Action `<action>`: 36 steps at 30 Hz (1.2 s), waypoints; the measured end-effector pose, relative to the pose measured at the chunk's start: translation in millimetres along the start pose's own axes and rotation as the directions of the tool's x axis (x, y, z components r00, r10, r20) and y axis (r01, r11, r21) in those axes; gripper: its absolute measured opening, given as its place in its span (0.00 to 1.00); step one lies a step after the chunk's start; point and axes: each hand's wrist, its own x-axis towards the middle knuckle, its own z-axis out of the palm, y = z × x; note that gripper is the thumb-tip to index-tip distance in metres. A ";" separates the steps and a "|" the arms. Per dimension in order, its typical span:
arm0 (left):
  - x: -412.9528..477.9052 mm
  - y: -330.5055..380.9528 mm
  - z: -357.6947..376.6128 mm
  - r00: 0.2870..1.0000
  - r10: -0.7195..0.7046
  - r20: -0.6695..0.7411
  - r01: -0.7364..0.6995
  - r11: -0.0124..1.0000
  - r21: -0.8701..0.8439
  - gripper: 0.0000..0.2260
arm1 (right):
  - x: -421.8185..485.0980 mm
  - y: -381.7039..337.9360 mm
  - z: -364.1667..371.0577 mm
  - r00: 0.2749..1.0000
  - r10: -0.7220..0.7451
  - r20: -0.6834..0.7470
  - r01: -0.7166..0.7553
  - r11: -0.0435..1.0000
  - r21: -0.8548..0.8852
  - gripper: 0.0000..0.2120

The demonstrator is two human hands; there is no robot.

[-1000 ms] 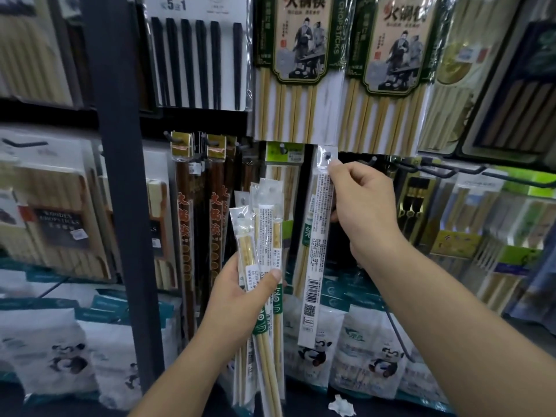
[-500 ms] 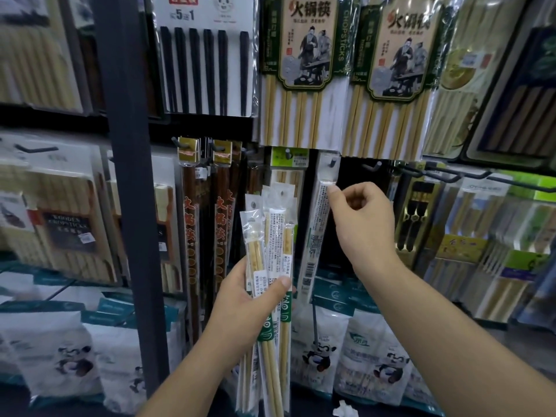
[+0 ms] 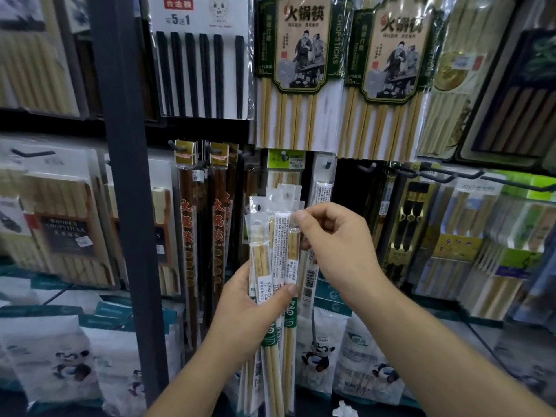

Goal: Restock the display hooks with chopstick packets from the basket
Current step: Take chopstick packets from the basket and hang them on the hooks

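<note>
Chopstick packets [image 3: 272, 254] bunched upright and fanned, hang-holes uppermost, before the lower hooks, likely so singles peel off easily. Round their middle, full grip of the left hand [image 3: 246, 308], thumb across the front. On the top of the rightmost one, narrow pinching grip of the right hand [image 3: 337, 245], seemingly to draw it out. Behind, one hung packet [image 3: 320, 191] on its hook [image 3: 328, 163]; bare hook [image 3: 368, 168] alongside.

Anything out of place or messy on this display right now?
Only a crumpled white scrap lies at the bottom, below the panda-print bags, like dropped litter. The chopstick packets gripped in the left hand look intact.
</note>
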 end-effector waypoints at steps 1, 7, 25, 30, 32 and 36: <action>-0.7 0.5 0.5 1.000 -0.002 -0.001 0.002 1.000 -0.003 0.17 | 0.7 0.3 -0.2 1.000 0.003 -0.007 -0.003 1.000 -0.014 0.06; -0.2 2.3 0.4 0.997 -0.054 -0.057 0.049 0.996 -0.078 0.14 | 7.9 -3.3 -5.4 0.996 -0.006 -0.089 0.006 1.000 0.006 0.09; 0.2 0.7 0.6 0.993 -0.109 -0.039 0.097 0.968 -0.230 0.12 | 52.9 -25.9 -15.6 0.965 0.007 -0.263 0.014 0.997 0.078 0.14; 0.1 -0.1 0.6 0.994 -0.099 -0.036 0.090 0.974 -0.208 0.12 | 54.0 -18.8 -14.9 0.959 0.013 -0.284 -0.006 1.000 0.025 0.12; -0.1 -0.4 0.3 0.994 -0.102 -0.038 0.092 0.973 -0.211 0.12 | 53.1 -13.8 -15.1 0.955 -0.013 -0.296 -0.001 0.999 -0.049 0.13; -0.6 -2.0 -1.0 0.993 -0.109 -0.045 0.098 0.976 -0.195 0.10 | 48.1 -3.7 -16.5 0.950 -0.016 -0.312 -0.017 0.995 -0.103 0.13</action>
